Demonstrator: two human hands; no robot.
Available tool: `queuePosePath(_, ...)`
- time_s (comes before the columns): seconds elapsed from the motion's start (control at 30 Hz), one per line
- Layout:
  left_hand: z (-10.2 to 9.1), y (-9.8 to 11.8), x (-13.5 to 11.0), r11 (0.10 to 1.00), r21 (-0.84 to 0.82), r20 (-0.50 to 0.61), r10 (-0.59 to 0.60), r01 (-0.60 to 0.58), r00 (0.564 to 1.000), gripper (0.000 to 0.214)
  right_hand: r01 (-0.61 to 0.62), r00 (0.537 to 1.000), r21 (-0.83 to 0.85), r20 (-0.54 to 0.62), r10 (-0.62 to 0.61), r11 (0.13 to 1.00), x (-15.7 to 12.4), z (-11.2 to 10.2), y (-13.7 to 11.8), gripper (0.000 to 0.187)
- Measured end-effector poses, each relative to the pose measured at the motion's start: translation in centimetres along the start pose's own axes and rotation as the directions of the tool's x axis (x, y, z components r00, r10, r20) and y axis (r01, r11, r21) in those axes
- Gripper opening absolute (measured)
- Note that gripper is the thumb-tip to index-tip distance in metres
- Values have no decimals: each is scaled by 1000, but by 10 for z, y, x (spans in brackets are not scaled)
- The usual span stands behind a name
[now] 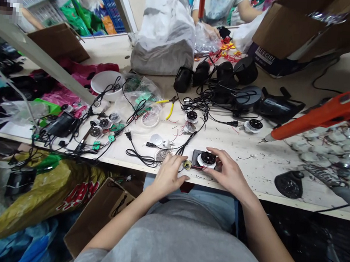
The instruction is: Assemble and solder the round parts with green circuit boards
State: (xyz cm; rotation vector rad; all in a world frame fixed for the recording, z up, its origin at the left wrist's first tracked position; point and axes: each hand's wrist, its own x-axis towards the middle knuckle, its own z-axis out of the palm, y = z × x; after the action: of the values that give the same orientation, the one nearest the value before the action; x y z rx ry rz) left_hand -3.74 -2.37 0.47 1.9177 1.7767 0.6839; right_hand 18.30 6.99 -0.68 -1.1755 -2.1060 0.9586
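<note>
My right hand [228, 169] has its thumb and fingers around the side of a small motor unit [208, 158] with a black slotted disc on a white base. The unit sits on a dark square block [195, 158] near the table's front edge. Just left of it, my left hand [169, 174] is open, thumb and fingers apart. Close to its fingertips is a small yellowish part [187, 164]; whether they touch I cannot tell. A round dish of small screws [162, 156] lies partly behind this hand. A black cable [187, 143] runs back from between the hands.
An orange electric screwdriver [312, 119] hangs at the right. Yellow-handled cutters [170, 108], tangled black cords [195, 102] and another motor [253, 125] lie behind. A black cover [289, 183] is at the right front, white parts [331, 149] beyond. A co-worker's hand [211, 31] shows across the table.
</note>
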Motion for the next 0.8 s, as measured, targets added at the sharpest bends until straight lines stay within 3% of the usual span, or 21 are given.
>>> queuePosePath(0.13, 9, 0, 5, 999, -40, 39, -14, 16, 999, 59, -75, 997, 60, -22, 76, 995, 0, 0, 0, 50)
queuePosePath(0.27, 10, -3, 12, 995, -96, 17, -13, 14, 1000, 39, -156, 971, 123, -166, 175, 980, 1, 0, -2, 53)
queuePosePath(0.4, -5, -7, 13, 939, -342, 13, -12, 15, 1000, 28, -196, 935, 137, -274, 227, 971, 4, 3, -7, 56)
queuePosePath(0.5, -21, -11, 16, 778, -603, 188, -80, 180, 979, 35, -172, 935, 119, -292, 200, 978, 11, 7, -14, 57)
queuePosePath(0.63, -38, -20, 27, 448, -749, 544, -5, 488, 839, 54, -117, 941, 58, -312, 129, 991, 23, 13, -21, 55)
queuePosePath(0.7, -43, -25, 34, 345, -745, 612, 14, 571, 790, 57, -91, 942, 31, -322, 96, 995, 29, 16, -23, 55)
queuePosePath(0.8, -43, -29, 41, 245, -744, 639, -13, 622, 769, 55, -63, 941, -1, -335, 59, 998, 37, 20, -22, 56)
